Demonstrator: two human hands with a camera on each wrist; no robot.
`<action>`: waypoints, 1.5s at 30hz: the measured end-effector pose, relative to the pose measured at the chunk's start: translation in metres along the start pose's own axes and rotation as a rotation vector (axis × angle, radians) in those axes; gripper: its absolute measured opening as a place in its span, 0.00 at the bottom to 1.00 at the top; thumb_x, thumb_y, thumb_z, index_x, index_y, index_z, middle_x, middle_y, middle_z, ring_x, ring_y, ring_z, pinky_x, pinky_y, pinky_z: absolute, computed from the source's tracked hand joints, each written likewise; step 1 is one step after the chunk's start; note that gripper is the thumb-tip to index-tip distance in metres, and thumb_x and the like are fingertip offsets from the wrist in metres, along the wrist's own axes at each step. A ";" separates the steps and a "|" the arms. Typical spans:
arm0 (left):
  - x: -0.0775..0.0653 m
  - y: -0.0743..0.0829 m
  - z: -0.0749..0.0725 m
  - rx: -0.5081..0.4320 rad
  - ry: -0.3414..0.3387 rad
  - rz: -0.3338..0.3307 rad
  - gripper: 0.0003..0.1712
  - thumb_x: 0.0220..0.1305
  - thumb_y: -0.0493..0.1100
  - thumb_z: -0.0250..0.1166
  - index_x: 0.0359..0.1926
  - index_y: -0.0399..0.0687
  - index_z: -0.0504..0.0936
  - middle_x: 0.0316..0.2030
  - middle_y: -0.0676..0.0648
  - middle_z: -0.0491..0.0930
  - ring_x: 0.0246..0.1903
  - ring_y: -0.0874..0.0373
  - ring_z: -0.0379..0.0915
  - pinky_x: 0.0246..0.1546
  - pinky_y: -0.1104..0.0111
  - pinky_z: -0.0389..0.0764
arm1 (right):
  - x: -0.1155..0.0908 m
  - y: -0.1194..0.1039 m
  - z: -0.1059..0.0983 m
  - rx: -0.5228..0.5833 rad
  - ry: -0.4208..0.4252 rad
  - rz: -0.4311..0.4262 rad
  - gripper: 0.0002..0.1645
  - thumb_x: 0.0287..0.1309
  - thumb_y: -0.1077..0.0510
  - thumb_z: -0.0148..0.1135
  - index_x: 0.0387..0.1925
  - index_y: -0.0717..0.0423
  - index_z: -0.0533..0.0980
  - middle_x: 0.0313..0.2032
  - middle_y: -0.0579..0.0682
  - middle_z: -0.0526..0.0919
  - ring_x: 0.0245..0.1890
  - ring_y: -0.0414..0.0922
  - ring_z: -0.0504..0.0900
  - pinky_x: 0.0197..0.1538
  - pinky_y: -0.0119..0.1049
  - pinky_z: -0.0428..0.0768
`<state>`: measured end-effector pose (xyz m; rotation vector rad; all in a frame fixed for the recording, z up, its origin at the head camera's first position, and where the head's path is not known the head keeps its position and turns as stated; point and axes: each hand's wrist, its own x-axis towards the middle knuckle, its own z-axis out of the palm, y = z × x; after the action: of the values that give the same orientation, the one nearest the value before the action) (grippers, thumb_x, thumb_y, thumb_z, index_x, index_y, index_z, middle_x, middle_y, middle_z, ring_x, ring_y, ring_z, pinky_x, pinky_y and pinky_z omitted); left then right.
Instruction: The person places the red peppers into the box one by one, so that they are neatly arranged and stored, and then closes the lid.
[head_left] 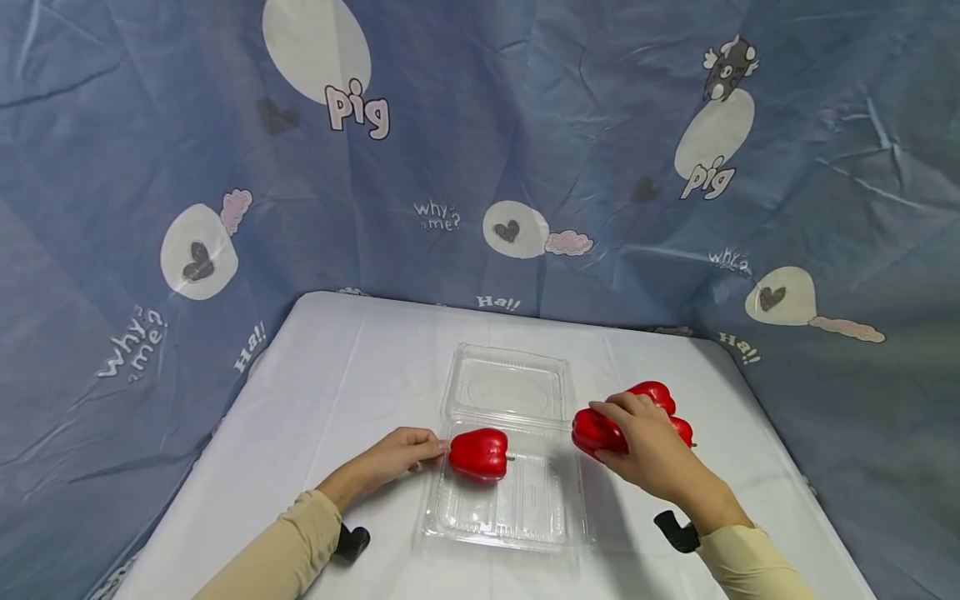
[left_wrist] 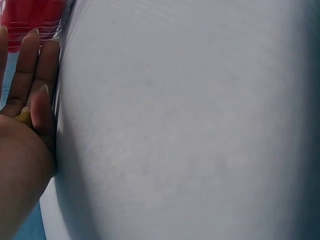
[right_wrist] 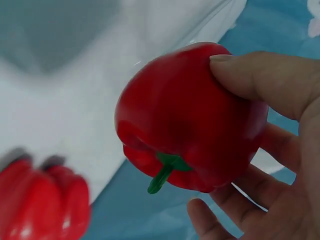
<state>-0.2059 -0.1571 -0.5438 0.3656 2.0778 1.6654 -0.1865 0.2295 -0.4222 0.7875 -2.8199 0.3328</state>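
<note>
A red bell pepper [right_wrist: 185, 115] with a green stem is in my right hand [head_left: 651, 442], thumb on one side and fingers round the other. It is beside the right edge of a clear plastic clamshell container [head_left: 525, 508], whose lid [head_left: 513, 383] lies folded back. Another red bell pepper [head_left: 478, 454] lies in the left part of the container, stem to the right. My left hand [head_left: 401, 454] is at the container's left edge, its fairly straight fingers [left_wrist: 27, 70] reaching the clear wall; the thumb is hidden in the left wrist view.
More red bell peppers [head_left: 654, 393] lie on the white table [head_left: 337, 358] behind and right of my right hand, partly covered by it. A blue printed cloth [head_left: 450, 150] hangs round the back and sides. Black straps with camera mounts [head_left: 351, 542] sit on both wrists.
</note>
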 end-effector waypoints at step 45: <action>-0.001 -0.002 0.002 0.019 0.014 0.002 0.18 0.71 0.51 0.60 0.33 0.39 0.80 0.32 0.50 0.77 0.36 0.57 0.69 0.39 0.65 0.69 | 0.017 -0.044 0.071 0.064 -0.178 -0.111 0.37 0.44 0.50 0.82 0.58 0.48 0.78 0.52 0.46 0.75 0.54 0.44 0.71 0.56 0.44 0.74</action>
<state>-0.2041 -0.1564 -0.5463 0.3638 2.1051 1.6548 -0.1861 0.1657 -0.4785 1.0312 -2.9254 0.3534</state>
